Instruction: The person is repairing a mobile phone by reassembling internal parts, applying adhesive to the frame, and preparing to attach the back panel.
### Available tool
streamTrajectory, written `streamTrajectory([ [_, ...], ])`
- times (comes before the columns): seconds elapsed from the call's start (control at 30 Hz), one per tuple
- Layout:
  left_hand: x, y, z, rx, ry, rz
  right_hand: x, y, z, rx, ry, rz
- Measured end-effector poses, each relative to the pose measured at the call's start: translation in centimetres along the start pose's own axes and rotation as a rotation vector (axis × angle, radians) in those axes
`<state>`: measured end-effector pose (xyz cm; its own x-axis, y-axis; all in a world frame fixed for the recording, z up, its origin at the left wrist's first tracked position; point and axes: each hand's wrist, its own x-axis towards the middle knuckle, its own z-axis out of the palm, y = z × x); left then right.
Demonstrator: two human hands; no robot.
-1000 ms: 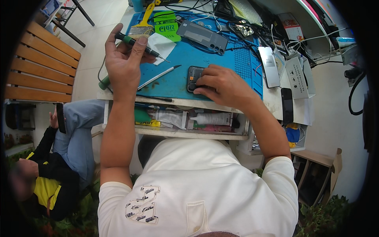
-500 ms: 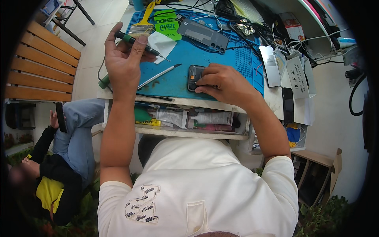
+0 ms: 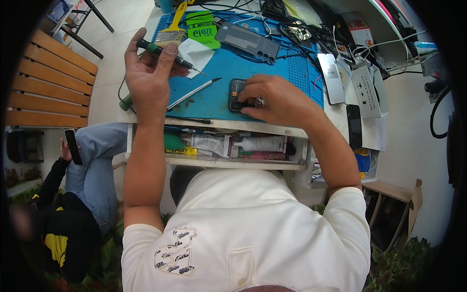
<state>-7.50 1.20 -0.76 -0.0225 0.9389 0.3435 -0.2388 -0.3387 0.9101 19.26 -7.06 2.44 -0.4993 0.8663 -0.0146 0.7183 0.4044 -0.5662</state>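
My left hand [image 3: 150,80] is raised over the left side of the blue mat, its fingers and thumb closed on a slim green-and-black screwdriver [image 3: 181,60] whose thin metal tip points right. Near the mat's front edge lies an opened dark smartphone [image 3: 235,90] with its inner parts showing. Over its right part is my right hand [image 3: 282,100], fingers bent and thumb below them. A small shiny piece [image 3: 260,101] shows at those fingertips; its kind is too small to tell. A white pen-shaped craft knife [image 3: 193,94] lies on the mat between my hands.
On the blue mat [image 3: 214,104] are a grey phone back cover [image 3: 248,40], a yellow-handled brush [image 3: 178,22], a green packet [image 3: 202,30] and tangled cables. Silver [image 3: 332,78] and black phones [image 3: 354,126] lie at right. An open drawer [image 3: 233,163] holds tubes. A person sits at left.
My right hand's fingers have lifted and shifted slightly on the opened smartphone, and a shiny piece now shows at them. My left hand still holds the screwdriver in nearly the same place.
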Motion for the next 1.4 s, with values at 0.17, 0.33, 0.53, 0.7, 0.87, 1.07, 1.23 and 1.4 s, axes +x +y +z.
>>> streamTrajectory([
  [0.17, -0.1, 0.3, 0.2, 0.002, 0.027, -0.007, 0.6, 0.5, -0.8, 0.127, -0.046, 0.045],
  [0.33, -0.1, 0.5, 0.1, -0.007, 0.025, -0.005, -0.3, 2.3, -1.1, 0.607, 0.034, 0.191],
  [0.53, 0.0, 0.2, 0.1, -0.018, 0.010, -0.011, -0.9, 2.5, -0.3, 0.747, 0.105, 0.301],
  [0.7, 0.0, 0.2, 0.2, -0.013, 0.015, -0.025, -1.6, 2.5, 0.7, 0.833, 0.144, 0.374],
  [0.87, 0.0, 0.0, 0.0, -0.002, 0.012, -0.015, -1.9, 2.2, 0.9, 0.842, 0.160, 0.429],
  [1.07, -0.1, 0.2, 0.6, -0.006, 0.023, -0.021, -2.8, 1.2, 1.5, 0.671, 0.176, 0.406],
  [1.23, -0.1, 0.1, 0.5, -0.004, 0.023, -0.007, -3.3, 0.1, 1.9, 0.336, 0.202, 0.357],
  [1.4, 0.0, 0.0, 0.2, -0.001, 0.002, -0.008, -3.4, -0.2, 1.4, -0.079, 0.176, 0.150],
])
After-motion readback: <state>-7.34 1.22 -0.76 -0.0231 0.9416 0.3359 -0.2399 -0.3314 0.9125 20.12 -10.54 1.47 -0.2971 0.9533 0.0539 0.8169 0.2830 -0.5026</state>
